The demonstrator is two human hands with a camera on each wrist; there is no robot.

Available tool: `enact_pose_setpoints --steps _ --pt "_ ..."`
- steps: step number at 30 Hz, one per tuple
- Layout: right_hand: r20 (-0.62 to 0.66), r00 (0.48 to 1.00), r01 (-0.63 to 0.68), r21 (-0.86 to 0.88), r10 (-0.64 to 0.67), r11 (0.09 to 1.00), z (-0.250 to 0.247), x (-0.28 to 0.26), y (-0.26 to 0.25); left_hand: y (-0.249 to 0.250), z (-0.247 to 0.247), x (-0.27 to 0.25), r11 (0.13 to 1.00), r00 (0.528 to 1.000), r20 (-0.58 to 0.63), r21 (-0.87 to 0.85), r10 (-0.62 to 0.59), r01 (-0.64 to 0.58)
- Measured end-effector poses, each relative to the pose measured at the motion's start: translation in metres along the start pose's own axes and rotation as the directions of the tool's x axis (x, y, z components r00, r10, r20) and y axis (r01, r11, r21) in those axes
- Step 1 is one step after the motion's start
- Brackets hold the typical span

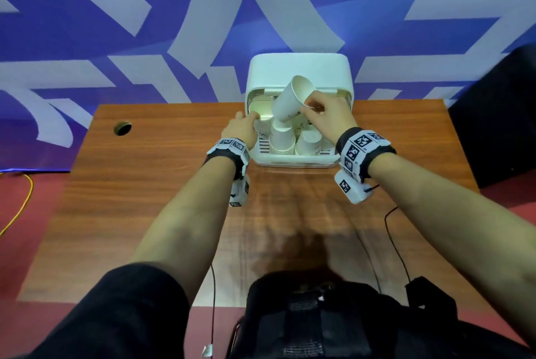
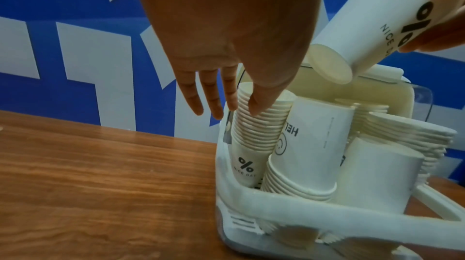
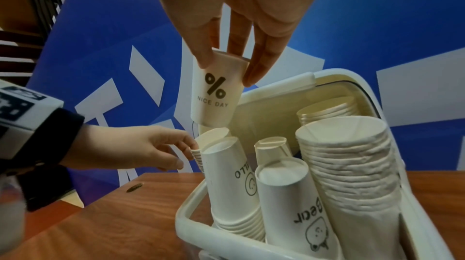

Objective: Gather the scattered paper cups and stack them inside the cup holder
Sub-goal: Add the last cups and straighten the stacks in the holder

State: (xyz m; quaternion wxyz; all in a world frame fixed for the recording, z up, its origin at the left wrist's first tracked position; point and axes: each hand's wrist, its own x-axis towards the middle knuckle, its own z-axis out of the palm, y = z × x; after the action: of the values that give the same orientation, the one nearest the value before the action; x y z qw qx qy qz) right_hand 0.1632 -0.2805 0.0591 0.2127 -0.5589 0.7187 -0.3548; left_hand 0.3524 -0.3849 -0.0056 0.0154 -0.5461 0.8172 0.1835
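A white cup holder (image 1: 290, 159) with its lid (image 1: 298, 71) swung up stands at the table's far edge. Several stacks of paper cups fill it. My right hand (image 1: 311, 107) pinches a white "NICE DAY" paper cup (image 1: 291, 103) near its rim and holds it tilted, base down, over the back-left stack (image 3: 214, 135). In the right wrist view thumb and fingers (image 3: 251, 79) grip that cup (image 3: 214, 93) just above the stack. My left hand (image 2: 226, 109) rests straight fingers against the ribbed rims of that stack (image 2: 254, 131) at the holder's left wall (image 2: 224, 165).
Inverted stacks marked "HELLO" (image 3: 231, 174) and "Bear" (image 3: 289, 204) and a tall rim-up stack (image 3: 352, 165) crowd the holder. A cable hole (image 1: 122, 127) sits at the table's far left. A black box (image 1: 499, 115) stands to the right. Thin black cables (image 1: 397, 248) cross the near table.
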Motion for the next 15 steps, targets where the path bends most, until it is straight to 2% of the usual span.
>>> enact_pose_setpoints --steps 2,8,12,15 --pt "0.019 1.000 0.002 -0.023 -0.002 1.000 0.000 -0.002 0.001 -0.004 0.006 -0.002 1.000 1.000 -0.019 0.017 0.025 -0.024" --pt "0.034 0.998 0.058 -0.035 -0.057 0.998 0.019 0.000 -0.011 -0.014 0.013 -0.006 0.995 0.993 -0.100 -0.074 0.056 -0.064" --pt "0.112 0.985 0.150 -0.172 -0.132 0.974 0.037 0.002 -0.017 -0.022 0.016 -0.008 0.981 0.986 -0.160 -0.178 0.045 -0.074" --pt "0.185 0.971 0.197 -0.280 -0.149 0.939 0.051 0.006 -0.016 -0.028 0.019 -0.009 0.964 0.986 -0.156 -0.248 0.060 -0.098"
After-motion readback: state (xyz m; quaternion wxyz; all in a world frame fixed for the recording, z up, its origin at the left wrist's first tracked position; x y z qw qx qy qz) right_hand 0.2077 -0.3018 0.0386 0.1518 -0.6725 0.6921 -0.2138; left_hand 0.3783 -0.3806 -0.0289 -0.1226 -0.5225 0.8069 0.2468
